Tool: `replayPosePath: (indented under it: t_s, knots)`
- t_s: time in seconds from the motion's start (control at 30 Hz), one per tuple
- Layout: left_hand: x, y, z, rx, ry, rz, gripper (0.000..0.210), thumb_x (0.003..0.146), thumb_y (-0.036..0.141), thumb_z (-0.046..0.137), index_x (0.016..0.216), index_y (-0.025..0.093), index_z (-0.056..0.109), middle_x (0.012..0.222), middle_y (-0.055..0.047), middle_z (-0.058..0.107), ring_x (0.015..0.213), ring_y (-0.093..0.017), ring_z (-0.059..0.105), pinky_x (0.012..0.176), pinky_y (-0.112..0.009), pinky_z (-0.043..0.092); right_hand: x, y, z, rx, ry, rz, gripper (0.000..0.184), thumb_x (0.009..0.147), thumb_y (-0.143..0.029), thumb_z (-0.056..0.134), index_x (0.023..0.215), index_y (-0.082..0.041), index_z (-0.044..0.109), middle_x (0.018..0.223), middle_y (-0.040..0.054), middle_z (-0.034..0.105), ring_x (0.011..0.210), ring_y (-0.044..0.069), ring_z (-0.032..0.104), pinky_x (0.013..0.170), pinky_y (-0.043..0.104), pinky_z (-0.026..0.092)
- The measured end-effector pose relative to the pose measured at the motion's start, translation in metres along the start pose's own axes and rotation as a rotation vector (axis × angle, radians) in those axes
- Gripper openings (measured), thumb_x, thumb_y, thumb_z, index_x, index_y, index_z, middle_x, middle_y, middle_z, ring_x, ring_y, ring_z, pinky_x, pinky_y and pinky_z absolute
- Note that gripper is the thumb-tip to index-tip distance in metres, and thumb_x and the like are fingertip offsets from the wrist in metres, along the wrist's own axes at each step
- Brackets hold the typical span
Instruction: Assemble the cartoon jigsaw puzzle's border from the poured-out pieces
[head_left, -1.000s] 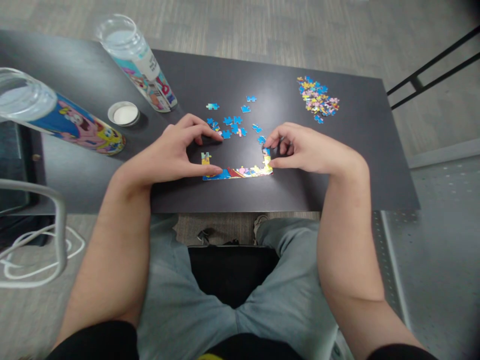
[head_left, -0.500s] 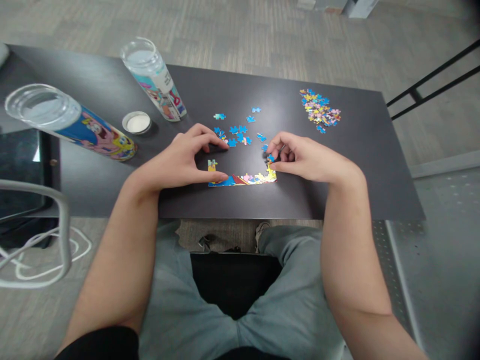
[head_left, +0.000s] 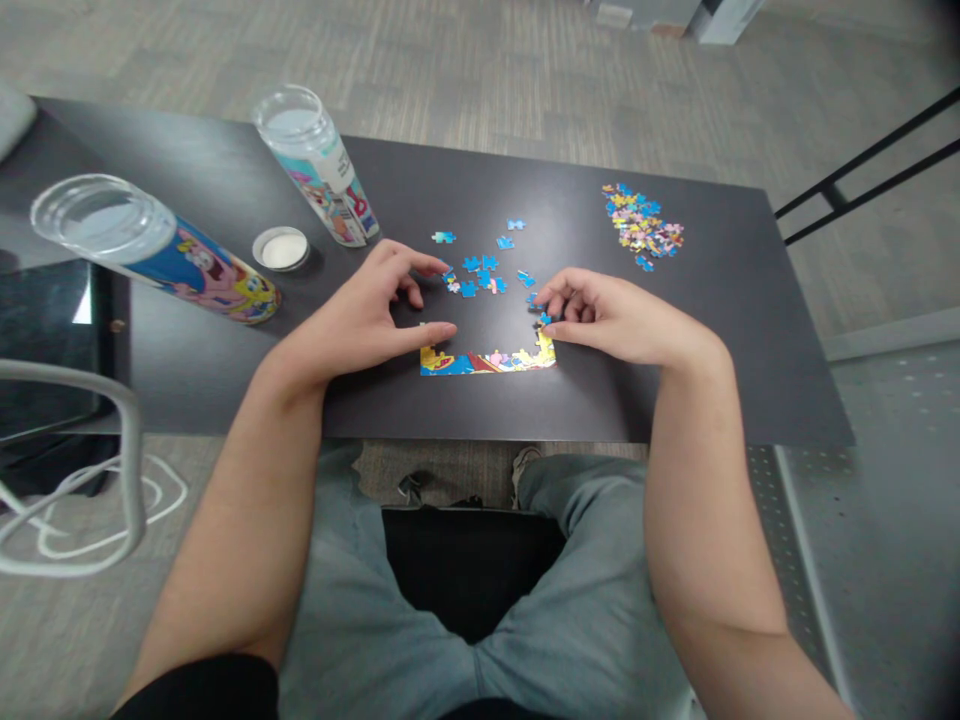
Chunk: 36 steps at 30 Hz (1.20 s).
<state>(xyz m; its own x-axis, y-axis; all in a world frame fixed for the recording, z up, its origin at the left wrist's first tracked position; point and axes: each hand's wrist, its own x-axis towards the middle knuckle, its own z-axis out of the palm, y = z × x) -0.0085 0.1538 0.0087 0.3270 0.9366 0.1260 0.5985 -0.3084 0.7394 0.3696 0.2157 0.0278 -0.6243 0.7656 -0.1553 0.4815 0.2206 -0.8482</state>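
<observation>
Border-joining seems in hand: the right hand, grip unclear, is at the right end of the jigsaw border on the tabletop; the left hand, apart, is spread; the next move probably calls for careful alignment

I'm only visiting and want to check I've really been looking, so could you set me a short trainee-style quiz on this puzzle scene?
1. Choose one. The joined puzzle section forms:
A) a closed frame
B) a U, open away from the person
C) a full rectangle

2. True or false: the dense pile of pieces lies farther to the person's right than the scattered, mostly blue pieces.

3. Short answer: which hand has its thumb and fingertips at the right end of the joined puzzle section?

Key: 1. B; 2. True; 3. The right hand.
</observation>
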Motion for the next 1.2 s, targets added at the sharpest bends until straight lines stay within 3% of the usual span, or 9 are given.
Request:
replayPosePath:
  t_s: [0.13, 0.33, 0.6, 0.8, 1.2]
  knots:
    - [0.0, 0.0, 0.001, 0.004, 0.005, -0.001, 0.071, 0.097, 0.065, 0.101, 0.154, 0.027, 0.082, 0.149, -0.013, 0.069, 0.11, -0.025, 0.076, 0.115, -0.05, 0.072, 0.001, 0.002, -0.001, -0.024, 0.044, -0.013, 0.032, 0.095, -0.048, 0.1, 0.117, -0.033, 0.082, 0.108, 0.0037, 0.08, 0.092, 0.027, 0.066, 0.085, 0.044, 0.061]
    - [0.001, -0.001, 0.001, 0.0, 0.006, -0.018, 0.067, 0.097, 0.065, 0.103, 0.15, 0.028, 0.083, 0.147, -0.011, 0.071, 0.109, -0.025, 0.076, 0.112, -0.048, 0.072, 0.004, 0.005, -0.002, -0.111, 0.0, -0.03, 0.017, 0.099, -0.044, 0.094, 0.106, -0.032, 0.084, 0.101, 0.0028, 0.079, 0.087, 0.025, 0.066, 0.086, 0.045, 0.06]
    - [0.001, -0.002, 0.002, 0.009, -0.017, -0.005, 0.073, 0.101, 0.065, 0.097, 0.156, 0.02, 0.082, 0.152, -0.013, 0.068, 0.111, -0.024, 0.075, 0.115, -0.049, 0.072, -0.002, -0.005, -0.004, -0.033, -0.024, -0.002, 0.032, 0.091, -0.05, 0.105, 0.107, -0.033, 0.084, 0.1, 0.0024, 0.082, 0.086, 0.025, 0.065, 0.078, 0.043, 0.057]
    - [0.001, -0.001, 0.001, -0.005, -0.013, -0.019, 0.068, 0.096, 0.068, 0.104, 0.149, 0.03, 0.084, 0.149, -0.01, 0.071, 0.111, -0.026, 0.076, 0.114, -0.049, 0.072, -0.006, -0.007, -0.009, -0.093, -0.094, -0.031, 0.028, 0.091, -0.053, 0.107, 0.101, -0.035, 0.089, 0.106, 0.0038, 0.083, 0.09, 0.026, 0.065, 0.084, 0.044, 0.059]
    - [0.002, -0.002, 0.002, -0.013, -0.012, -0.02, 0.068, 0.094, 0.071, 0.105, 0.146, 0.03, 0.087, 0.147, -0.011, 0.071, 0.111, -0.028, 0.074, 0.116, -0.052, 0.071, -0.005, -0.004, -0.01, -0.146, -0.088, -0.008, 0.029, 0.092, -0.053, 0.107, 0.103, -0.034, 0.087, 0.1, 0.0025, 0.078, 0.088, 0.025, 0.063, 0.081, 0.043, 0.059]
